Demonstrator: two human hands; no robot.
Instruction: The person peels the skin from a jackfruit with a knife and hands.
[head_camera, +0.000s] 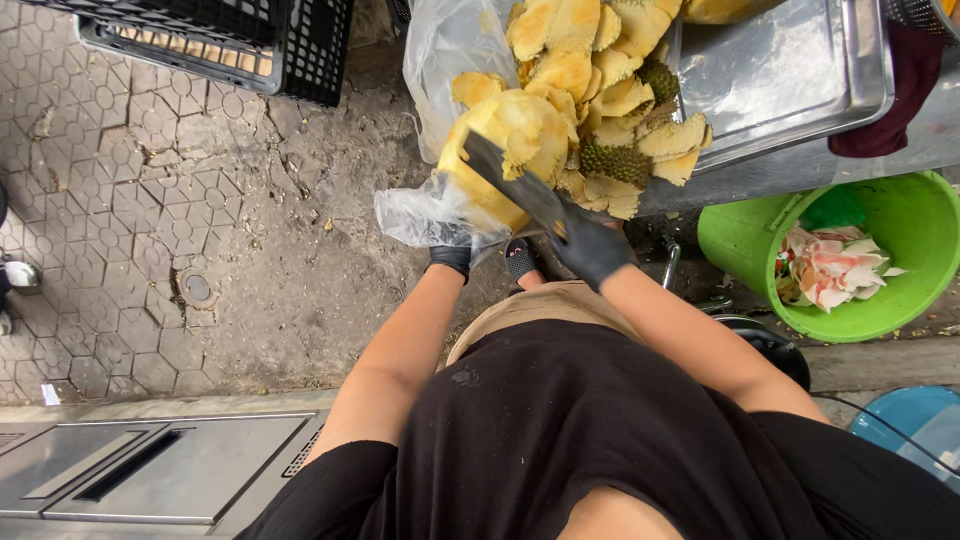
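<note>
Durian fruit (505, 150), pale yellow where the spiky rind has been cut away, sits in front of the person at about waist height, just below a clear plastic bag (440, 60) heaped with husk pieces (600, 90). From the head camera looking straight down, the right hand (592, 248), in a black glove, is closed tight around the handle of a big knife (515, 185), and the dark blade lies slanted across the face of the fruit, touching it. The left hand (452, 256), also gloved in black, is under the fruit's lower edge where crumpled plastic hangs; its fingers are mostly hidden, so I cannot tell whether they grip the fruit, the plastic or both, only that they are curled in against it. As far as one can judge, the trimming is well along: most of the visible side is bare and smooth, and the pile of yellow and green-spiked husk is large, though what remains on the far side is out of sight. Beside the pile lies a metal tray (790, 70). To the right on the ground stands a green bucket (900, 230) holding pinkish scraps (830, 265). A black crate (300, 40) rests on the paved ground (130, 180) at upper left.
</note>
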